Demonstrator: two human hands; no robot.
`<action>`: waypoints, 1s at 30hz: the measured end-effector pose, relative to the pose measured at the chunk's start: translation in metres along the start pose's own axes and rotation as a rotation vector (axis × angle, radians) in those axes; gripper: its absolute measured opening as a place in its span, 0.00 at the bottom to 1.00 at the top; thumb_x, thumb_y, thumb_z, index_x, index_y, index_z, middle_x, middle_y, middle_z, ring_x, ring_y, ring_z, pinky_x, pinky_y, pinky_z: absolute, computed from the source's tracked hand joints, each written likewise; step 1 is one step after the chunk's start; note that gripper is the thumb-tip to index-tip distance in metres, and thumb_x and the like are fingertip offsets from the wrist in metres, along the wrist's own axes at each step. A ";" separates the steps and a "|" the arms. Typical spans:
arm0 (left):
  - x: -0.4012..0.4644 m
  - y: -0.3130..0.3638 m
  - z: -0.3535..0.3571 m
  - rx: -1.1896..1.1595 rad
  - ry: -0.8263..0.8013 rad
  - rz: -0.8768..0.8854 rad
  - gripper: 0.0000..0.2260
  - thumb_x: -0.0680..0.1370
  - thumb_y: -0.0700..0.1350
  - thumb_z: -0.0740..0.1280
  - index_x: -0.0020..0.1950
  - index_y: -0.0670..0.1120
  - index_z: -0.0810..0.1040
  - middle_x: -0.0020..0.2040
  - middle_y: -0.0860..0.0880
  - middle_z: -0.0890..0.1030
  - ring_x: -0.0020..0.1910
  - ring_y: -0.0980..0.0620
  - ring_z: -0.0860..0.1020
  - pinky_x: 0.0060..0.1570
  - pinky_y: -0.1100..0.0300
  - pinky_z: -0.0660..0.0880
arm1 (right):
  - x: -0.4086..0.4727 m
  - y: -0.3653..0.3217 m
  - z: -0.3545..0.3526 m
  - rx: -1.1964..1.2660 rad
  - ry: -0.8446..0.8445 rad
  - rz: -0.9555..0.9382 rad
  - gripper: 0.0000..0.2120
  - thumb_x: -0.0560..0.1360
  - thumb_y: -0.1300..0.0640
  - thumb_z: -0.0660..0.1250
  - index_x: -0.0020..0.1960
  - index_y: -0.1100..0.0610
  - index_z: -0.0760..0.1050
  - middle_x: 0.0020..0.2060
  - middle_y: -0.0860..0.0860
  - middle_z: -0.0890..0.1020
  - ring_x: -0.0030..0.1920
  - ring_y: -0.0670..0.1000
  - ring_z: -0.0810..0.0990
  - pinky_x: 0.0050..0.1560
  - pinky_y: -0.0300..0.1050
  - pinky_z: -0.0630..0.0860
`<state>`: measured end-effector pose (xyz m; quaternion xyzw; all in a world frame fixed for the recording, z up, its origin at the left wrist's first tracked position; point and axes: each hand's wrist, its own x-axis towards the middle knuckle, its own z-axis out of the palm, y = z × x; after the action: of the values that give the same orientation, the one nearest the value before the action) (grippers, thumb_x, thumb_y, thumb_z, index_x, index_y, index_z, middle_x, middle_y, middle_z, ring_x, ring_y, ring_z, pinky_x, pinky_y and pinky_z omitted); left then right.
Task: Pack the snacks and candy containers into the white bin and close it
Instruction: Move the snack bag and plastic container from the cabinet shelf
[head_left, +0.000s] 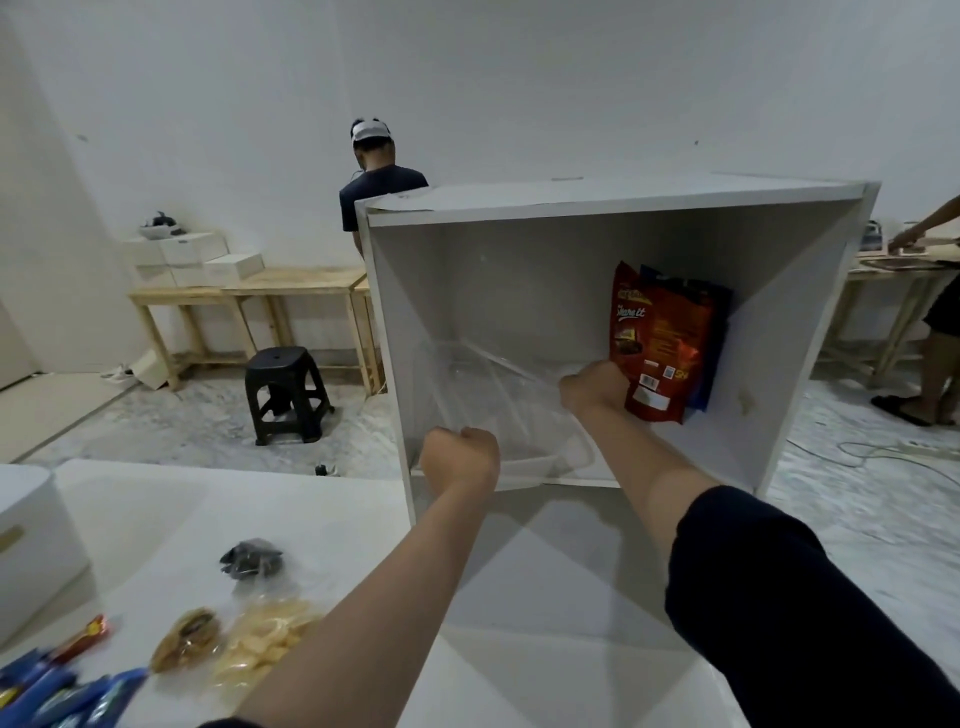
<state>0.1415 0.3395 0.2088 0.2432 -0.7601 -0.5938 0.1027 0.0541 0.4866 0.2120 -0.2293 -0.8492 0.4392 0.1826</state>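
A white open-fronted cabinet (810, 332) stands on the white table (322, 519). Inside it lies a clear plastic container (483, 395), tilted. My left hand (460, 460) grips its near left rim, fingers curled. My right hand (592, 389) grips its right rim, deeper in the cabinet. A red snack bag (657, 343) leans against the cabinet's right inner wall beside my right hand, with a blue bag (714, 353) behind it. Loose snacks lie at the table's front left: a dark candy bag (252, 558), a brown snack bag (187, 634), a bag of yellow chips (265, 639), blue packets (62, 696) and a red bar (85, 634).
A white bin (31, 545) with a gold handle sits at the table's left edge. Beyond the table are a black stool (285, 395), wooden benches (249, 296) with white boxes, a person standing behind the cabinet, and another person at the far right.
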 end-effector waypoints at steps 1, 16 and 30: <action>-0.002 0.000 -0.005 0.012 0.006 0.019 0.12 0.77 0.40 0.60 0.55 0.33 0.76 0.52 0.38 0.79 0.52 0.40 0.77 0.46 0.58 0.68 | -0.004 -0.002 -0.003 -0.039 -0.036 -0.014 0.08 0.74 0.60 0.64 0.47 0.65 0.76 0.46 0.59 0.81 0.45 0.58 0.80 0.36 0.39 0.70; -0.022 0.002 -0.027 -0.023 -0.043 0.025 0.13 0.75 0.38 0.61 0.59 0.36 0.72 0.53 0.40 0.77 0.49 0.41 0.76 0.44 0.57 0.70 | -0.031 -0.001 -0.035 -0.366 -0.047 -0.510 0.10 0.73 0.70 0.62 0.46 0.63 0.81 0.45 0.60 0.83 0.46 0.60 0.82 0.50 0.53 0.81; -0.032 0.009 -0.004 -0.279 -0.255 -0.151 0.27 0.78 0.59 0.55 0.69 0.41 0.67 0.66 0.42 0.74 0.62 0.39 0.73 0.63 0.51 0.69 | -0.106 0.004 -0.060 -0.314 -0.085 -0.700 0.09 0.77 0.56 0.66 0.54 0.55 0.82 0.54 0.55 0.80 0.50 0.55 0.80 0.51 0.49 0.78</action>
<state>0.1684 0.3534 0.2232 0.2058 -0.6571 -0.7251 -0.0065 0.1735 0.4704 0.2300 0.0676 -0.9398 0.2242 0.2487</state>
